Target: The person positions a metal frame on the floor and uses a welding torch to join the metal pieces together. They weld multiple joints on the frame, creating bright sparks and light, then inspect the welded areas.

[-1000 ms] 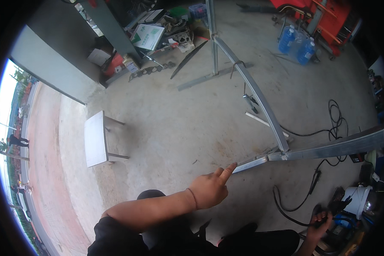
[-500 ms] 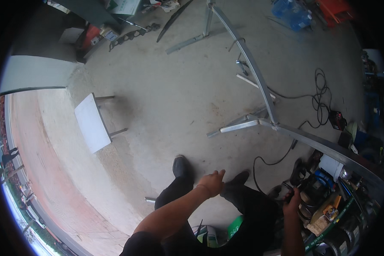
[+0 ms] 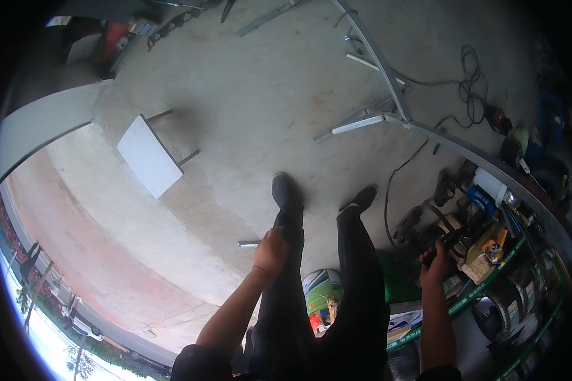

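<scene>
The right hand (image 3: pixel 435 263) now closes on a dark tool (image 3: pixel 452 238) at the lower right of the frame, among clutter by the crate (image 3: pixel 489 251); a second ago it was only reaching there. The left hand (image 3: pixel 271 251), which earlier touched the metal bar (image 3: pixel 362 120), has dropped to the thigh at centre, loosely curled and empty. That bar now lies well apart, upper right. The white stool (image 3: pixel 147 155) stands upper left.
</scene>
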Demonstrator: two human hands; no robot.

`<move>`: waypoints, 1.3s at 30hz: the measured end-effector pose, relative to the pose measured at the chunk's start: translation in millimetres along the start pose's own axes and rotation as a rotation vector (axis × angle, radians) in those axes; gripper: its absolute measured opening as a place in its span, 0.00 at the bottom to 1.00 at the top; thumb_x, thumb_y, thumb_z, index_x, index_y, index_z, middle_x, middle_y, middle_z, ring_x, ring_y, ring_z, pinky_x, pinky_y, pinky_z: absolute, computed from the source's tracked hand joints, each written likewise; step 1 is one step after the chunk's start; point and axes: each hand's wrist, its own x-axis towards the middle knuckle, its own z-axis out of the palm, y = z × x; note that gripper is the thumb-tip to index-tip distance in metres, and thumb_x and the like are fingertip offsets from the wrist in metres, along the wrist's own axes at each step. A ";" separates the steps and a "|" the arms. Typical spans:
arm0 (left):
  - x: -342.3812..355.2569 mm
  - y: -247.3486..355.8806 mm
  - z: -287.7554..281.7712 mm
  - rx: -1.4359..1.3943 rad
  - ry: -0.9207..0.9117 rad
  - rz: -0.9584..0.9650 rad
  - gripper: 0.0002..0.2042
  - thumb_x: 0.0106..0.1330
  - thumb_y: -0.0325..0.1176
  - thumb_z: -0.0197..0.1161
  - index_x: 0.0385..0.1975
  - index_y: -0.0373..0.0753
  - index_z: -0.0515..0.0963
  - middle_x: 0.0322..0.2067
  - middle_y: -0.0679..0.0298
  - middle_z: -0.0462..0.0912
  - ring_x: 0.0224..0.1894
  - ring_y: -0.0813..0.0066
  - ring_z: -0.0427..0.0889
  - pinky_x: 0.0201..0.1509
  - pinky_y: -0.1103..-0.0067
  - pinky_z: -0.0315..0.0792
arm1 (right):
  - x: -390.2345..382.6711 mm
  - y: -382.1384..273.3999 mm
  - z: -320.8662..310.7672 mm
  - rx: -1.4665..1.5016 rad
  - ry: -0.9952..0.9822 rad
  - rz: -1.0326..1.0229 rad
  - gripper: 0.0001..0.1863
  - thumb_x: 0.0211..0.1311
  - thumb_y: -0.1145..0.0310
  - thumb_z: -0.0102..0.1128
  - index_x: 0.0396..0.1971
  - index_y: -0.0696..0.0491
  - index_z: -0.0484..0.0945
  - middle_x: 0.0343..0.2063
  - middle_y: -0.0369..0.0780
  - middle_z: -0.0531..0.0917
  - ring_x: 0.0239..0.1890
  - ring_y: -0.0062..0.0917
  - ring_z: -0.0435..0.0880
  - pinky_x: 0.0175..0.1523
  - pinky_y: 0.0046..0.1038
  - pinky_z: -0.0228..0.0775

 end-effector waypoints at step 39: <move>404.0 289.0 -145.4 1.212 -0.164 1.291 0.06 0.61 0.30 0.62 0.35 0.37 0.77 0.36 0.57 0.79 0.41 0.62 0.82 0.45 0.68 0.78 | -7.9 142.6 258.4 0.163 0.219 -0.158 0.07 0.60 0.74 0.62 0.33 0.55 0.72 0.27 0.36 0.78 0.31 0.23 0.78 0.42 0.27 0.71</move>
